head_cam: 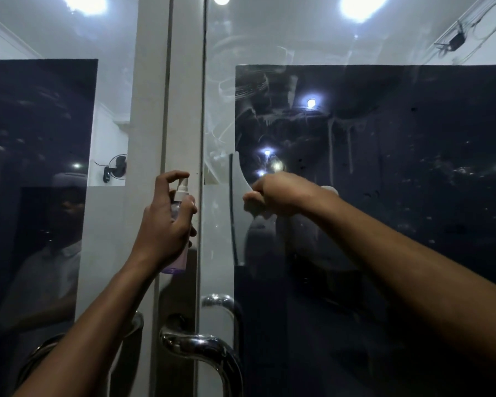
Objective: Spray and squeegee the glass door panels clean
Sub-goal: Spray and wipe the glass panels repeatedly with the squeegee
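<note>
Glossy double glass doors (pixel 384 167), streaked and wet, reflect ceiling lights above curved chrome handles (pixel 201 345). The left hand (pixel 163 224) grasps a slim spray bottle (pixel 181 196); the right hand (pixel 272 196) grips a white, possibly plastic squeegee (pixel 239 179) against the right panel.

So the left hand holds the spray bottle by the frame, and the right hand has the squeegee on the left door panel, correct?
Not quite. The head view shows the left hand holding the spray bottle by the white frame, as you say, but the right hand holds the squeegee against the right door panel, not the left one. Streaks and drips show on that panel.
</note>
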`<state>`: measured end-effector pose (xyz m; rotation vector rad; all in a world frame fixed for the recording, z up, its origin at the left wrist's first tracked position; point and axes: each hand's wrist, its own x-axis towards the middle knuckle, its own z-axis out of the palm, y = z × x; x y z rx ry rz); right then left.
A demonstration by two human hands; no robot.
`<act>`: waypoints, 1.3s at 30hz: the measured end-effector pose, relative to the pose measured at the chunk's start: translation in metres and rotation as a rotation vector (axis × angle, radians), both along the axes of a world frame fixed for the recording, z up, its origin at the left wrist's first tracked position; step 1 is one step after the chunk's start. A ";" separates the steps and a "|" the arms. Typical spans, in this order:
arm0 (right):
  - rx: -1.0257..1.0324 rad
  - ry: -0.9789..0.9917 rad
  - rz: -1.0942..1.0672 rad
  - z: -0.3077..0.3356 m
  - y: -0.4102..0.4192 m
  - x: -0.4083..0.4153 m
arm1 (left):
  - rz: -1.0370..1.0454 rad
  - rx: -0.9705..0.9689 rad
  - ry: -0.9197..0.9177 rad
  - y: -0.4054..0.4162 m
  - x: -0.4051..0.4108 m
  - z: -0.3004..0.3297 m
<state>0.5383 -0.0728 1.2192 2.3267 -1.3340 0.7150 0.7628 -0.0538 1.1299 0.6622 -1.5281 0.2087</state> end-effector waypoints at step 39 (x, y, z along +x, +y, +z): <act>0.104 0.096 -0.267 -0.050 0.027 -0.104 | -0.099 0.093 -0.008 0.011 -0.024 -0.068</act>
